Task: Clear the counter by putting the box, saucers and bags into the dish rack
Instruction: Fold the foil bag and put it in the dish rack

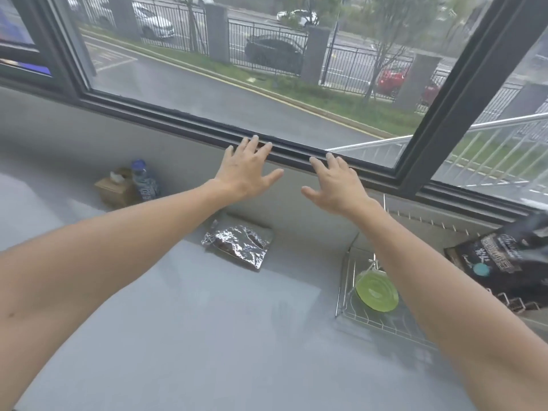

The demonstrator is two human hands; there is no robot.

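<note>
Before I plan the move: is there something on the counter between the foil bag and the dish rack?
Nothing visible. The foil bag lies on bare counter, and the stretch from it to the dish rack holds no object. Only the right forearm passes above the rack.

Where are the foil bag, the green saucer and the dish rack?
foil bag (238, 243): head view, middle of its crinkled top face.
green saucer (376, 290): head view, centre of the dish.
dish rack (344, 287): head view, left wire rim.
</note>
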